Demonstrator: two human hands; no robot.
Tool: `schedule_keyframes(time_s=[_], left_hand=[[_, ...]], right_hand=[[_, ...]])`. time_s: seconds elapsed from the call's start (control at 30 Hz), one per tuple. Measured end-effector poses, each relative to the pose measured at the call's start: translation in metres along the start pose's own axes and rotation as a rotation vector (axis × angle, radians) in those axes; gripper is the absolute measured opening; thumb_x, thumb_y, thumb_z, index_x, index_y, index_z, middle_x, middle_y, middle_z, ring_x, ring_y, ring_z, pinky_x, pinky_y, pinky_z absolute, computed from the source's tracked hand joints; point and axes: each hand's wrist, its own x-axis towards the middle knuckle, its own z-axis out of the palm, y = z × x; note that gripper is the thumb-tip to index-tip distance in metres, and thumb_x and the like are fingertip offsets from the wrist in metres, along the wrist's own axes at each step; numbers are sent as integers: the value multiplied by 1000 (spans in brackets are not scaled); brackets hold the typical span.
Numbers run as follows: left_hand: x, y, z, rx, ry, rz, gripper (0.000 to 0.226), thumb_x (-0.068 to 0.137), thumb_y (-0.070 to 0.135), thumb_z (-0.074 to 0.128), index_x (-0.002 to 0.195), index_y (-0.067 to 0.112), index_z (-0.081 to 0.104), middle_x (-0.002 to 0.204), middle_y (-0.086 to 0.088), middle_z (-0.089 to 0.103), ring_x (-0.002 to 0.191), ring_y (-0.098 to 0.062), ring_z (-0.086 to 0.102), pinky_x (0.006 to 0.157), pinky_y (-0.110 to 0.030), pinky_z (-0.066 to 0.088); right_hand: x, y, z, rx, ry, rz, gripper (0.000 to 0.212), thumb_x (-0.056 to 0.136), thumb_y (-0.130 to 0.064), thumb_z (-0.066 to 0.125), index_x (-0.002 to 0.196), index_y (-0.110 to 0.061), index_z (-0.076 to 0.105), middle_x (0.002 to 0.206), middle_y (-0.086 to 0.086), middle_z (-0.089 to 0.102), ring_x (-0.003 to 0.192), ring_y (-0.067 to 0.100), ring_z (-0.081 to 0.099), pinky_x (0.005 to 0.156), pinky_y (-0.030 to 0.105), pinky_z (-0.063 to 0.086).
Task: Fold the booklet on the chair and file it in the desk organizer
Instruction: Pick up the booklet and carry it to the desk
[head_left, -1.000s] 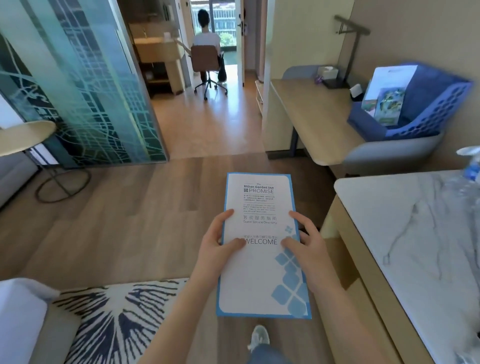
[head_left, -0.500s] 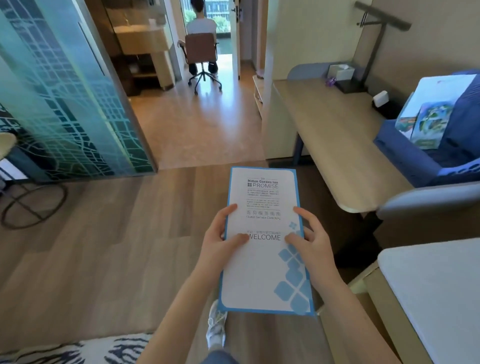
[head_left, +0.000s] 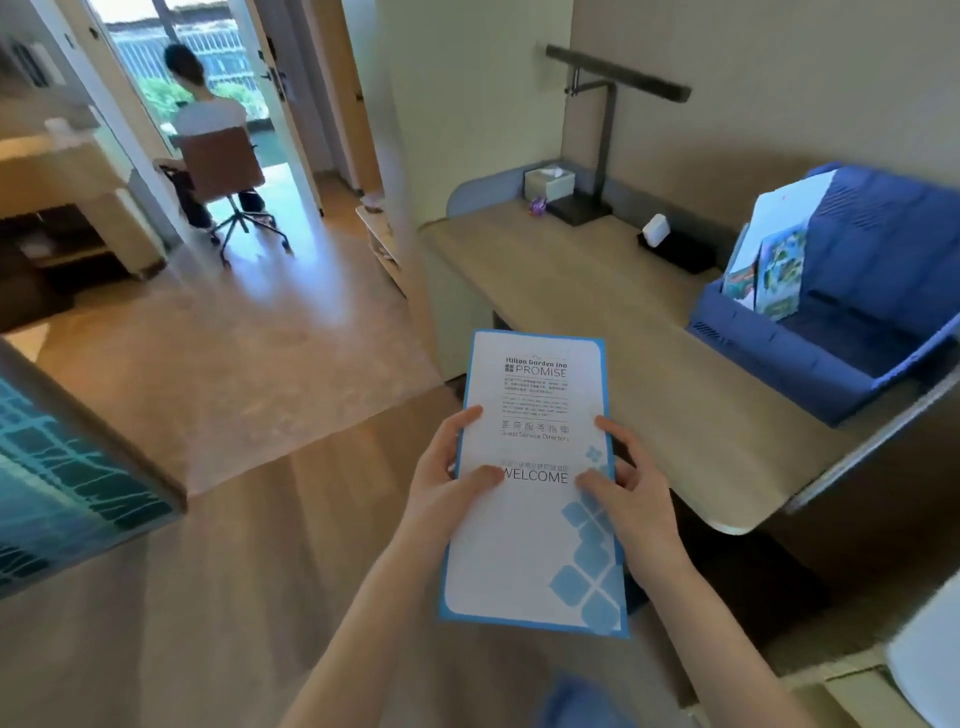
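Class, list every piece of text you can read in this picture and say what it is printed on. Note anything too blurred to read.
All on the blue-bordered white booklet, held by the left hand and right hand:
"Hilton Garden Inn"
"PROMISE"
"Guest Service Directory"
"WELCOME"
The small paragraphs and the Chinese lines on the booklet are too blurred to read.
The colourful leaflets in the blue plastic desk organizer show no readable text.

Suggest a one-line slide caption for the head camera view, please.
Both hands, left hand and right hand, carry the folded booklet toward the blue desk organizer.
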Motion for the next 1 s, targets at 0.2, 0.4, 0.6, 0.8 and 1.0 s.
schedule_keyframes(time_s=[0.2, 0.4, 0.6, 0.8, 1.0], left_hand=[[112, -9, 36, 47, -184, -51, 61, 78, -5, 71, 122, 36, 59, 103, 11, 71, 76, 1, 67, 63, -19, 54], [225, -10, 90, 89, -325, -92, 63, 75, -3, 70, 122, 37, 59, 111, 4, 71, 89, -8, 69, 73, -25, 57], [324, 17, 159, 119, -486, -57, 63, 70, 2, 70, 119, 39, 60, 108, 7, 74, 93, -13, 71, 72, -24, 56], [389, 19, 223, 180, -638, -47, 67, 67, 2, 71, 122, 38, 59, 110, 6, 74, 98, -13, 70, 80, -27, 57], [442, 2, 271, 200, -830, -95, 67, 76, -9, 69, 120, 39, 57, 107, -4, 75, 92, -17, 71, 79, -32, 57]], right_hand=[[80, 0, -15, -10, 208, -17, 61, 83, 14, 59, 125, -30, 56, 90, 16, 76, 68, 21, 69, 59, 30, 59], [173, 1, -43, 21, 361, 5, 60, 82, 13, 60, 121, -33, 57, 92, 16, 77, 71, 25, 72, 61, 34, 61], [252, -31, -80, 54, 498, -32, 59, 82, 15, 59, 120, -30, 59, 92, 14, 77, 75, 28, 72, 67, 42, 61], [295, -43, -114, 70, 666, -45, 57, 83, 16, 58, 116, -31, 58, 95, 9, 75, 78, 22, 71, 69, 35, 61], [327, -32, -129, 79, 859, -12, 57, 83, 15, 57, 120, -29, 57, 105, 20, 72, 92, 42, 69, 81, 52, 58]])
